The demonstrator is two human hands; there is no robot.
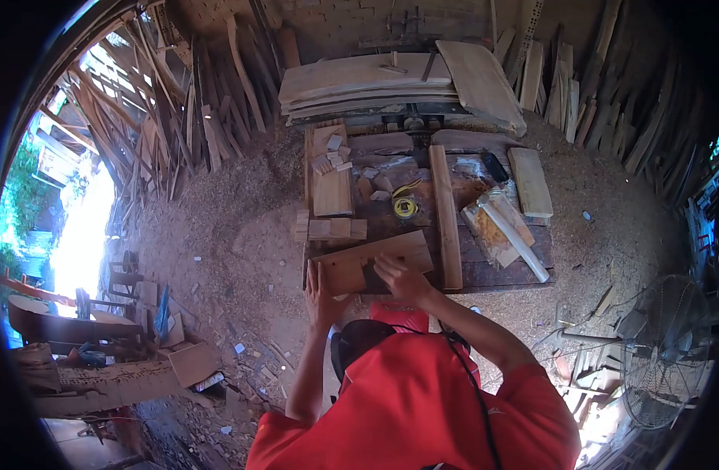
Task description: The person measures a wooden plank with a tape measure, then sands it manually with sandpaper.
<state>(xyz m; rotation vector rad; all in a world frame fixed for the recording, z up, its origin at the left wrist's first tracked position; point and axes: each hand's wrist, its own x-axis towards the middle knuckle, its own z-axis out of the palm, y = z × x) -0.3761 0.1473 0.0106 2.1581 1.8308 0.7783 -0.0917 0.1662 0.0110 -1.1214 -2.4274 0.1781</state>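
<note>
A short wooden board [345,269] lies at a slant along the workbench's near edge. My left hand [320,296] holds the board's left end, fingers stretched up along it. Over the board's middle is my right hand [400,277], its fingers bent and pressed down at a dark patch [370,276]. I cannot tell what that patch under the fingers is. Just beyond the board sits a yellow tape measure [405,207]. A long narrow wooden strip [446,219] runs away from me, right of my right hand.
Small wood blocks [334,160] and flat pieces occupy the workbench's [493,274] left side. A clear tube [516,241], a black phone-like object [495,167] and another board [531,182] lie right. Stacked planks [359,78] stand behind. A wire fan [663,352] is at lower right.
</note>
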